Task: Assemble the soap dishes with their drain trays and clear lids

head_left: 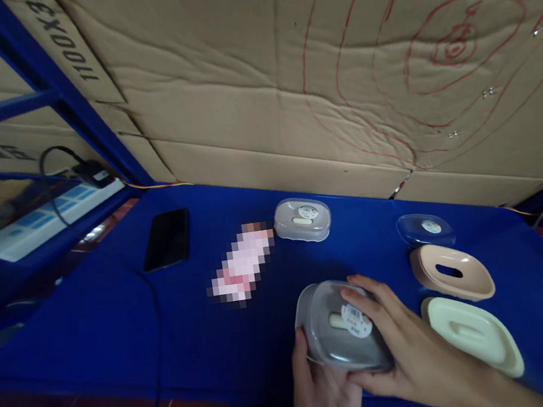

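Observation:
Both hands hold a grey soap box with a clear lid (pixel 329 343) near the front edge of the blue table. A round white label is stuck on the lid. My left hand (pixel 323 395) grips the box from the left and below, thumb against its side. Over the lid's right side lies my right hand (pixel 396 334), fingers on the top and thumb at the near edge. To its right are a pale green dish (pixel 474 330), a beige dish with an oval slot (pixel 475 269) and a loose clear lid (pixel 414 229).
Another lidded soap box (pixel 296 232) stands at the back of the table (pixel 118 333). Left of it lie a blurred-out pink item (pixel 242 261) and a black phone (pixel 166 238). A cable (pixel 156 327) hangs across the left side. Cardboard (pixel 235 87) walls off the back.

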Tool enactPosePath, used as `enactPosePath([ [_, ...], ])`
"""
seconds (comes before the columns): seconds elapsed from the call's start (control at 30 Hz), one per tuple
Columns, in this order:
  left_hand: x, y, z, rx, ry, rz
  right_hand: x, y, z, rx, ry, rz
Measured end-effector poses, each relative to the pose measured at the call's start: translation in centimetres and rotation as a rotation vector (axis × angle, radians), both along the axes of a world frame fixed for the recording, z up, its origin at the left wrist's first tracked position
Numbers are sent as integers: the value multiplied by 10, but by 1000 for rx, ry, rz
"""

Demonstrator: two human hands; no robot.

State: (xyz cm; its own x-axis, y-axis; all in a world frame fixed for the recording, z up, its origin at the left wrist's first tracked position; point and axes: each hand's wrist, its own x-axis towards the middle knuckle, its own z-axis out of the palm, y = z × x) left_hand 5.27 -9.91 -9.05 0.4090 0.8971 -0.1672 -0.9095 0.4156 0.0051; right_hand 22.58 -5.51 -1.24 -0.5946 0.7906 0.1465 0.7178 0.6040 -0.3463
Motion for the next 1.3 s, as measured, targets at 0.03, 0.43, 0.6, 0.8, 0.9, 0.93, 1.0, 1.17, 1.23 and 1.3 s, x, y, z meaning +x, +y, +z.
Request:
enactPosePath([
  [0.03,0,1,-3,-22,28,-12,-1,0,-1,-8,5,-5],
  [0.43,2,16,15,10,102,-107,81,144,-10,82,-2,-106],
  [0.6,1,9,7,16,144,-146,82,183,-10,55,-83,-39],
  [0.8,-6,10,11,19,181,-143,99,136,15,114,-88,-150],
  [0.9,-13,12,15,44,155,-154,129,59,19,107,-83,-183],
  [0.93,-15,12,16,58,146,-159,139,31,14,87,-125,-173],
  [1.0,-19,14,17,83,140,-176,155,-21,-4,107,-234,-193],
  [1.17,-16,18,17,125,127,-239,154,-80,-42,282,-286,-135],
  [1.23,-10,14,15,122,139,-248,132,-79,-42,312,-199,-126],
  [1.3,-3,7,13,92,126,-245,97,-73,-35,350,-102,-139],
])
